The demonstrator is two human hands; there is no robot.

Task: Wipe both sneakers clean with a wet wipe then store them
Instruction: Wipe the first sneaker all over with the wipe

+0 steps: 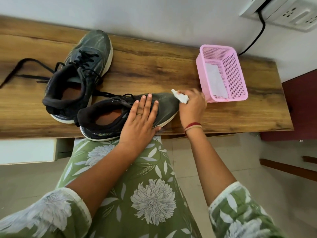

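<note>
Right grip (192,107) pinches the wet wipe (181,98) against the toe of the near sneaker (166,102), which lies along the bench's (154,69) front edge. Left grip (139,121) presses flat on its upper, fingers straight. Far sneaker (89,54) sits just behind; bare bench separates it from the pink basket (240,79).

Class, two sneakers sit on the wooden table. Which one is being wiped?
The nearer sneaker: left hand presses it, right hand holds the wet wipe at its toe. The farther sneaker lies untouched.
</note>
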